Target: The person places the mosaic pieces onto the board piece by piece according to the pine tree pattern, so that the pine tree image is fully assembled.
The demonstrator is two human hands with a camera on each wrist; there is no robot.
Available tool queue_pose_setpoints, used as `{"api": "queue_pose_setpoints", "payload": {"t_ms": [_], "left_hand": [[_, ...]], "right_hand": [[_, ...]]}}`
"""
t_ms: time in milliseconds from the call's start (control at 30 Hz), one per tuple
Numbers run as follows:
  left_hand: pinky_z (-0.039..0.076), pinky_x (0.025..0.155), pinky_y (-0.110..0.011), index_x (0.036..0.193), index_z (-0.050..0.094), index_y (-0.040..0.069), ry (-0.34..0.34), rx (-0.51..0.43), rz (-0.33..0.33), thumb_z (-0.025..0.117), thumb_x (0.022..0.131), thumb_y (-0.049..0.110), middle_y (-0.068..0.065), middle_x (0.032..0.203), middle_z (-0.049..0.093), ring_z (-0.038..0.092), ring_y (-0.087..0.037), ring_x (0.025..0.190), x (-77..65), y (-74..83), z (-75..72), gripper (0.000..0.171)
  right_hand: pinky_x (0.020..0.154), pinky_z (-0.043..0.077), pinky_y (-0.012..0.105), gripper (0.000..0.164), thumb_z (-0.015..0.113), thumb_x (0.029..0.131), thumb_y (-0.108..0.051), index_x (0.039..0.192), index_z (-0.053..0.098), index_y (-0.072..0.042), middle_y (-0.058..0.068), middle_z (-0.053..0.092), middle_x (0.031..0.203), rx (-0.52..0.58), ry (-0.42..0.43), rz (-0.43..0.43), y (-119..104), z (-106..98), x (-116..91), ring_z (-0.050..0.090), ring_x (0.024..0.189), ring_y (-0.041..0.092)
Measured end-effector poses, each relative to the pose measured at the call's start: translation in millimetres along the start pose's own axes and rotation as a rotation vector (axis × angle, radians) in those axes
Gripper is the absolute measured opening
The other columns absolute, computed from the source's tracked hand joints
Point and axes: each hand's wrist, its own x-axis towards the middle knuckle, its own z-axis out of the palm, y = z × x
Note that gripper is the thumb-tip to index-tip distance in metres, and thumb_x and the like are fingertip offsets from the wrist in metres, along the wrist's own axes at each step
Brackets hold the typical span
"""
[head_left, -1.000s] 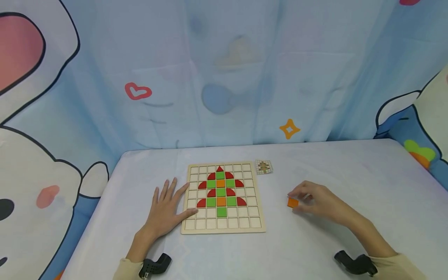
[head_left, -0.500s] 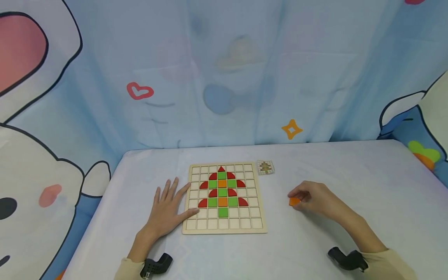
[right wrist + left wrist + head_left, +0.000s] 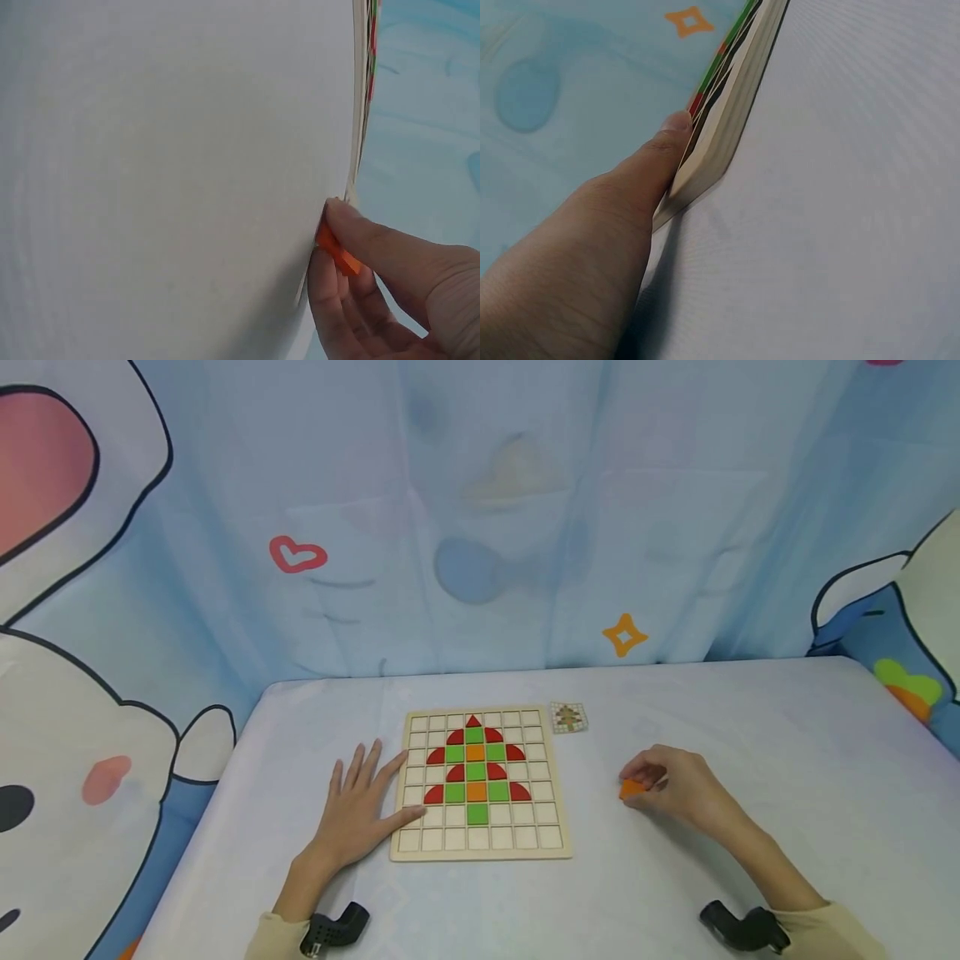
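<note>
A wooden grid board (image 3: 480,850) lies on the table, with green and orange square tiles and red tiles set in a tree shape. My left hand (image 3: 352,814) lies flat with fingers spread at the board's left side, its thumb on the frame. In the left wrist view the thumb (image 3: 649,157) touches the board's edge (image 3: 731,112). To the right of the board my right hand (image 3: 678,785) pinches an orange block (image 3: 632,788) between thumb and fingers. The right wrist view shows this orange block (image 3: 337,251) held at the fingertips, partly covered by them.
A small pattern card (image 3: 569,717) with a tree picture lies by the board's upper right corner. White cloth covers the table (image 3: 525,910). A blue printed curtain (image 3: 480,510) hangs behind the table's far edge.
My right hand has turned the orange block slightly in its fingers, so less of it shows. The right forearm has shifted a little left. My left hand stays in place on the board.
</note>
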Motion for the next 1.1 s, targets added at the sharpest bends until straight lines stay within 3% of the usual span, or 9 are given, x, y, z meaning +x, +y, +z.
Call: {"api": "queue_pose_setpoints", "payload": {"t_ms": [200,400,867,1100], "left_hand": [[-0.001,0.125,-0.066,0.164,0.039,0.019,0.0,0.0,-0.004,0.065,0.091,0.065,-0.019,0.173,0.017,0.004,-0.042,0.161,-0.1,-0.9,0.0,0.09],[-0.002,0.125,-0.067,0.164,0.039,0.02,-0.006,0.004,-0.006,0.065,0.091,0.066,-0.019,0.173,0.017,0.004,-0.042,0.161,0.4,-0.8,-0.2,0.09],[-0.002,0.125,-0.067,0.164,0.038,0.021,-0.006,0.002,-0.004,0.065,0.091,0.066,-0.018,0.173,0.016,0.003,-0.041,0.161,-0.9,-1.4,-0.7,0.09],[-0.002,0.125,-0.066,0.164,0.039,0.02,-0.003,0.005,-0.013,0.065,0.091,0.066,-0.018,0.173,0.017,0.004,-0.041,0.161,-1.4,-1.1,-0.8,0.09]], "right_hand": [[0.065,0.055,0.024,0.022,0.089,0.076,0.006,0.089,0.076,-0.004,-0.001,0.069,0.086,0.021,0.039,-0.006,-11,5,0,0.063,0.076,0.015],[0.066,0.058,0.024,0.021,0.087,0.078,0.007,0.095,0.078,-0.003,-0.001,0.069,0.089,0.047,0.038,-0.042,-36,12,0,0.063,0.079,0.015],[0.072,0.06,0.022,0.017,0.083,0.083,0.008,0.096,0.079,-0.004,-0.004,0.069,0.091,0.238,-0.196,-0.287,-109,64,16,0.064,0.081,0.005],[0.072,0.058,0.021,0.016,0.083,0.084,0.008,0.093,0.08,-0.004,-0.006,0.072,0.087,0.243,-0.255,-0.316,-126,87,24,0.062,0.081,0.006]]}}
